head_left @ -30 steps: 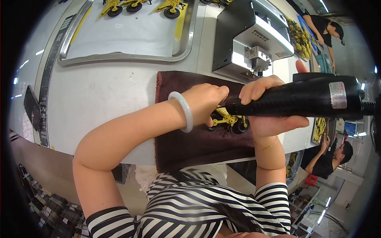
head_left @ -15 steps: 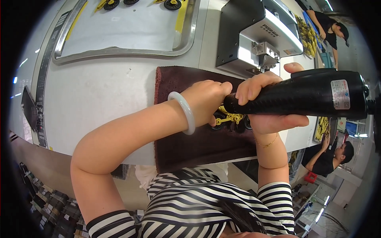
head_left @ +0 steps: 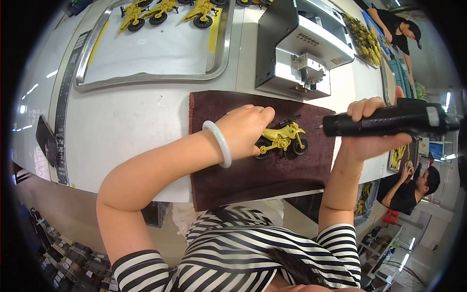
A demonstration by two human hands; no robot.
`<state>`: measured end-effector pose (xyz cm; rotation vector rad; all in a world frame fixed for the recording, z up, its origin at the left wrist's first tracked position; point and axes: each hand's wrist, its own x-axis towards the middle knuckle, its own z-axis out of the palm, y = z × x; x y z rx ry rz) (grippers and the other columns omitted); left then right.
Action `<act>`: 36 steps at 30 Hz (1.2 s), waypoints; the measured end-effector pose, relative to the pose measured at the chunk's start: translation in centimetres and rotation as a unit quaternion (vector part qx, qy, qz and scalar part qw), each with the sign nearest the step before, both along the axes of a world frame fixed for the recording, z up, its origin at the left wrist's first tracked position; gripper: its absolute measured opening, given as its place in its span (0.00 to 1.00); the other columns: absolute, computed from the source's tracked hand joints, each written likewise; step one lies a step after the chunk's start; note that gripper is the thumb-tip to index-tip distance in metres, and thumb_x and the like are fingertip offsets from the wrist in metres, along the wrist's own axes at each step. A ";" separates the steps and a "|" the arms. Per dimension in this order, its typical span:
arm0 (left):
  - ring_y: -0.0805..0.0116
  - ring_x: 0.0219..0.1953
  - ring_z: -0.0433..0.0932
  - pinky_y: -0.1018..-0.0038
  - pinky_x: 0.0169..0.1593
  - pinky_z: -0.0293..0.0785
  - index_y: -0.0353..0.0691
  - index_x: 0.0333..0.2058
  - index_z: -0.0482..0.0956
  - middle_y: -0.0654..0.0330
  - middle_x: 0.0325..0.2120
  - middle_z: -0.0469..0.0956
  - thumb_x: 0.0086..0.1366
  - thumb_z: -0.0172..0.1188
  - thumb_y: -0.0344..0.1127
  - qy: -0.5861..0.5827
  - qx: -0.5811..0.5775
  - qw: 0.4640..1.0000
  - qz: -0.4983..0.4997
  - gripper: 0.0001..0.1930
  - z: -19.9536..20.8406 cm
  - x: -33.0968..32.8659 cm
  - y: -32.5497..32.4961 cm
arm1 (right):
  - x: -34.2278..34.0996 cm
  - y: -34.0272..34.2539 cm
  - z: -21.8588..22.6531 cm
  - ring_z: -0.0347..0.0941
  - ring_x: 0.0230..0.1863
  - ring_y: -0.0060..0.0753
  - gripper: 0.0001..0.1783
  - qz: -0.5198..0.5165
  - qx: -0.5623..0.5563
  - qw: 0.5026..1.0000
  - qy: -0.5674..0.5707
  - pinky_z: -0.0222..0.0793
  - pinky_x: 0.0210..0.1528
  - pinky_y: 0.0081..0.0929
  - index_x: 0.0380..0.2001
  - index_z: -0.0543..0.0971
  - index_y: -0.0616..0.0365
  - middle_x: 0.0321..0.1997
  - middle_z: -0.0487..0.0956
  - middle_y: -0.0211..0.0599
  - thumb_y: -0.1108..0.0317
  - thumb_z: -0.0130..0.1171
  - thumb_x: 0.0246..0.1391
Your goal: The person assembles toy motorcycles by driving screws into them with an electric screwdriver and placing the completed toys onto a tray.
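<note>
A yellow toy motorcycle [head_left: 284, 137] with black wheels and handlebar lies on its side on a dark maroon cloth [head_left: 253, 180]. My left hand [head_left: 245, 127] is closed around its rear end, thumb by the back wheel and fingers curled over the top. The rear of the toy is partly hidden under that hand. To the right, my right hand [head_left: 370, 146] wraps round a black electric screwdriver [head_left: 399, 121] held level, its tip pointing left. A gap separates this tip from the motorcycle's front wheel.
A metal tray [head_left: 155, 80] with several yellow toy motorcycles [head_left: 159, 13] stands far left. Beyond the cloth is a black-and-white bench machine [head_left: 306, 53] with a metal block on its front. Yellow parts [head_left: 362, 39] are heaped behind it. Two people work at the right.
My right hand has drawn the screwdriver away to the right, off the motorcycle, which now shows more fully. My left hand keeps its grip on the toy. The view has shifted slightly.
</note>
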<state>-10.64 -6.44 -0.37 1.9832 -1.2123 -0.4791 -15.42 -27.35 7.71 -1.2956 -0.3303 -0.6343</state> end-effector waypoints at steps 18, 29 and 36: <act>0.52 0.31 0.66 0.65 0.36 0.64 0.36 0.35 0.67 0.53 0.28 0.67 0.34 0.57 0.34 0.002 0.207 0.977 0.046 0.23 8.5 -7.9 16.0 | 0.0 -13.8 -7.9 0.68 0.21 0.30 0.12 -0.349 0.180 0.915 0.096 0.69 0.27 0.28 0.32 0.64 0.59 0.20 0.70 0.37 0.64 0.54 0.52; 0.58 0.31 0.74 0.68 0.37 0.69 0.38 0.27 0.78 0.55 0.23 0.76 0.47 0.60 0.37 0.038 0.337 0.893 0.294 0.10 8.7 -10.3 22.9 | 0.3 -15.1 -9.8 0.68 0.22 0.29 0.13 -0.245 0.289 0.910 0.171 0.69 0.30 0.27 0.32 0.66 0.59 0.21 0.71 0.36 0.64 0.57 0.50; 0.57 0.33 0.75 0.68 0.39 0.70 0.37 0.39 0.74 0.54 0.30 0.77 0.51 0.58 0.40 -0.221 0.051 0.892 0.390 0.18 2.0 11.8 11.2 | 0.1 -16.5 -9.8 0.68 0.18 0.27 0.13 -0.341 0.281 0.884 0.152 0.70 0.24 0.24 0.29 0.67 0.61 0.19 0.71 0.35 0.67 0.59 0.48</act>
